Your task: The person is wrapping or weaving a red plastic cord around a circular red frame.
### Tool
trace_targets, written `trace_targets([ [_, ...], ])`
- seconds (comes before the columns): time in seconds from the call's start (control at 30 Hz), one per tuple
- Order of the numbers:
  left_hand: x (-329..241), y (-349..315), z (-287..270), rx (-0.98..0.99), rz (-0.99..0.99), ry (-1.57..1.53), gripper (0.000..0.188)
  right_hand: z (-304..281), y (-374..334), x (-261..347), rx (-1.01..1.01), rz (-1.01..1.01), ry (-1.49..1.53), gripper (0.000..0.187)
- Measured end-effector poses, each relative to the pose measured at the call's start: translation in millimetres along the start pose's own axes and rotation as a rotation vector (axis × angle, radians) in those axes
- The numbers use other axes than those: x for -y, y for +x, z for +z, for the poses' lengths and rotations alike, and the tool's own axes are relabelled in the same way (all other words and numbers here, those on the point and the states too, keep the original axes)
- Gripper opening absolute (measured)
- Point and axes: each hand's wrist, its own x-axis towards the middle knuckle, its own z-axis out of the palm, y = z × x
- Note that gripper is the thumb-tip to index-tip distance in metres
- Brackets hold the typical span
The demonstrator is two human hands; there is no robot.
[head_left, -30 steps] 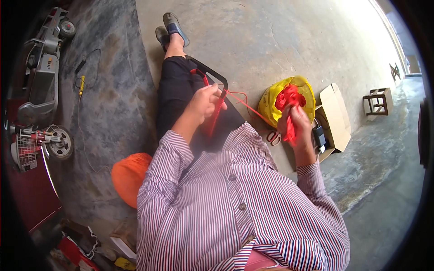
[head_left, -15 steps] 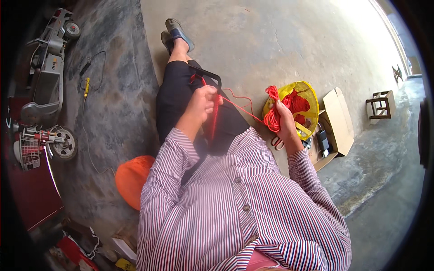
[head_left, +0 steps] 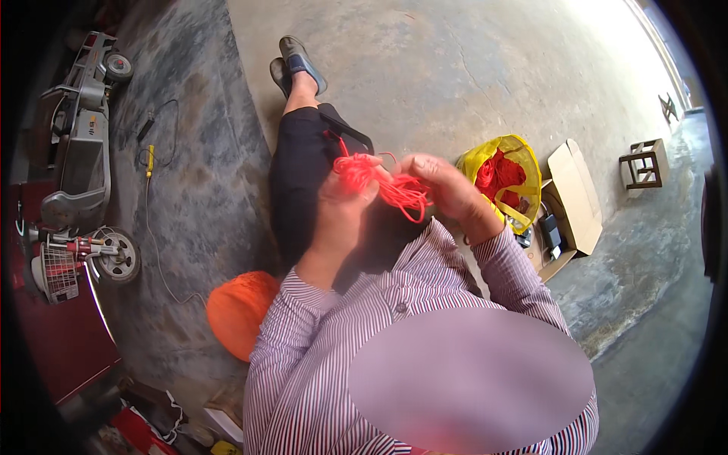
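Observation:
In front of my lap, a looped bundle of red cord (head_left: 407, 196) stretches between my two hands. My left hand (head_left: 339, 205) is closed on the bundle's left end, which is smeared by motion. At its right side, my right hand (head_left: 449, 188) curls its fingers and thumb round the loops. Just beyond the hands, a black flat bar or strip (head_left: 345, 127) lies over my dark trousers, with red cord attached near it. How the cord is fixed there is hidden behind the bundle.
On the right stands a yellow bag (head_left: 529, 216) with more red cord (head_left: 499, 173) inside, beside an open cardboard box (head_left: 574, 182) holding a black device (head_left: 551, 230). An orange round thing (head_left: 239, 315) lies left of me. Farther off are a small wooden stool (head_left: 644, 164) and a scooter (head_left: 85, 144).
My right hand has carried the red cord bundle left, away from the yellow bag, to my left hand. The left hand now grips the bundle too.

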Motion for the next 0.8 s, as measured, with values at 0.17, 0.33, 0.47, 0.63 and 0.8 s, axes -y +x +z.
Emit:
trace_targets([
  [0.17,-38,21,-15,0.134,0.360,0.300,0.025,1,0,43,0.115,0.121,-0.089,0.031],
  [0.33,-33,45,-34,0.100,0.887,1.475,0.017,-2,28,29,-0.115,-0.127,-0.308,0.024],
  [0.47,2,55,-36,0.014,0.669,1.776,0.016,14,57,-5,-0.194,-0.396,-1.010,0.031],
  [0.63,10,49,-29,-0.066,0.518,1.350,0.019,18,54,-2,-0.243,-0.244,-1.068,0.029],
  [0.8,10,26,-21,-0.045,0.719,1.168,0.026,11,22,6,-0.385,-0.480,-0.692,0.025],
])
